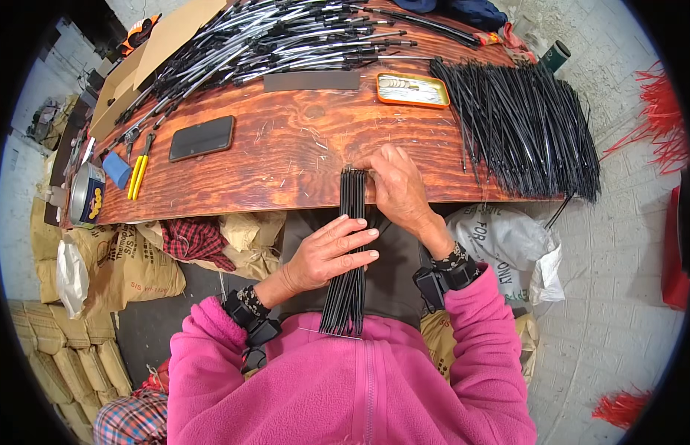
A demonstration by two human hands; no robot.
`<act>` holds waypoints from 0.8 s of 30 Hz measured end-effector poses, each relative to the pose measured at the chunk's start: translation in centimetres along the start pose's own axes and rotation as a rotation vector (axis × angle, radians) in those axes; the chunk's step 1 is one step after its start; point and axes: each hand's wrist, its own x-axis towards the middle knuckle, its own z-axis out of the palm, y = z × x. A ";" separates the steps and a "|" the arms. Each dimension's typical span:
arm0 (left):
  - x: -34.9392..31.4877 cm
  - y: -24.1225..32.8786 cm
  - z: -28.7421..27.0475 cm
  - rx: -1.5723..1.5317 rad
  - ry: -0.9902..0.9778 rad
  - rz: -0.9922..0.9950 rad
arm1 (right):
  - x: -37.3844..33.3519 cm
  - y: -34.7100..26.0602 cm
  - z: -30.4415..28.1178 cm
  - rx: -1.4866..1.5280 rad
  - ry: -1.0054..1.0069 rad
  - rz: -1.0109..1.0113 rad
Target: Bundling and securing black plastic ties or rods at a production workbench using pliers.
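A bundle of thin black rods (351, 194) runs from the table's front edge down toward my lap, its lower end fanning out against my pink jacket. My left hand (330, 252) is closed round the middle of this bundle, the fingers lying across the top and the thumb hidden. At the upper end of the bundle, my right hand (397, 185) has its fingers bent and pinched together. The fingertips touch the rod ends there; what small thing they hold, if any, is hidden.
On the wooden table (285, 163) lie a phone (202, 139), yellow-handled pliers (139, 169), a blue block (116, 170) and a tin (87, 194). An orange-rimmed tray (412, 90) holds thin pale pieces. Black rods (523, 130) heap at right, silver-and-black rods (278, 41) at the back.
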 end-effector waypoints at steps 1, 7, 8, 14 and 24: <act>0.0 0.0 0.0 0.000 -0.001 -0.003 | 0.0 -0.1 -0.1 -0.001 0.005 0.002; 0.3 0.1 -0.2 0.022 0.004 0.006 | -0.1 -0.3 -0.2 -0.014 0.019 -0.002; 0.4 0.1 -0.2 0.022 0.003 0.005 | -0.1 -0.4 -0.2 -0.013 0.019 -0.001; 0.6 -0.1 -0.2 0.007 0.018 0.014 | -0.1 -0.6 -0.3 -0.061 0.030 0.003; 0.5 -0.1 0.0 -0.019 0.009 0.001 | -0.2 -0.6 -0.1 -0.077 0.057 0.007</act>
